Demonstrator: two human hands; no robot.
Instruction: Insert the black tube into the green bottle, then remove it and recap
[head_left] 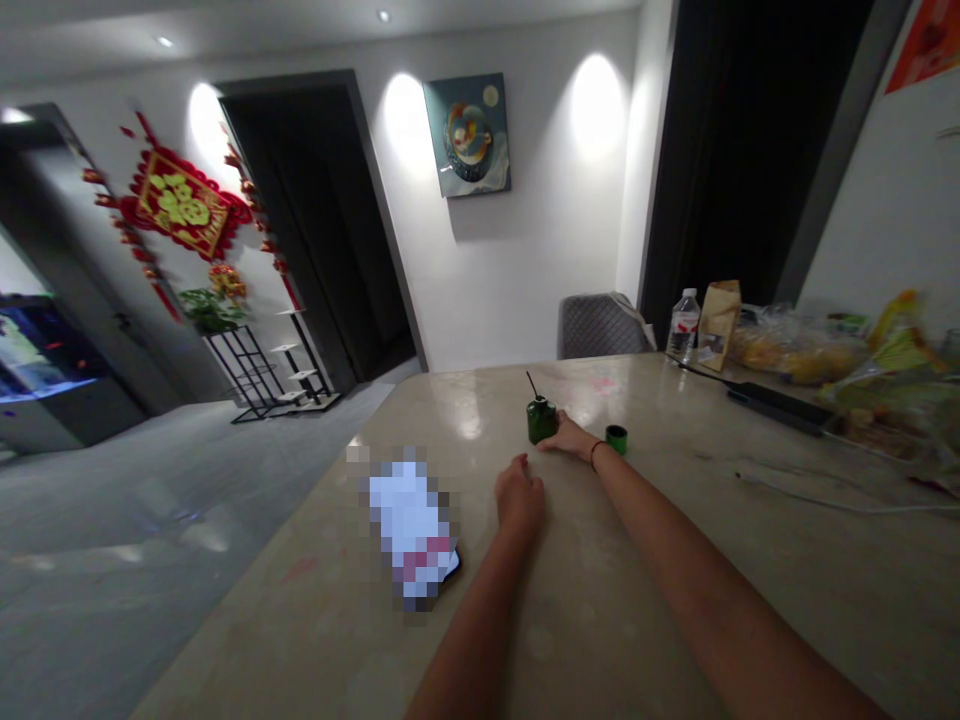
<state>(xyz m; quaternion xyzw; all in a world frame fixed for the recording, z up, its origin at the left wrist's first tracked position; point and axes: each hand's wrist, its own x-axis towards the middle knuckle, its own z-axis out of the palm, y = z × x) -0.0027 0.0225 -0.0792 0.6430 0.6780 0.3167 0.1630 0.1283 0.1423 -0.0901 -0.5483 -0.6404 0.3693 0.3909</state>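
Observation:
My right hand [571, 438], with a thin band at its wrist, is closed around the right side of a small dark green bottle [541, 422] standing on the table. A thin black stick [532, 384] pokes up from the bottle's mouth, leaning left. Just right of that hand sits a short green cap [616, 439], its dark opening facing up. My left hand [519, 497] rests on the table nearer to me, fingers curled in and nothing visible in them. Left of it lies a phone [452, 567], its screen mostly blurred out.
The pale table [570, 620] has its left edge running diagonally. On the right are a black power strip [780, 408], a white cable [825, 505], a water bottle [683, 325], a paper bag [720, 325] and plastic bags [795, 345]. Behind stands a grey chair [604, 327].

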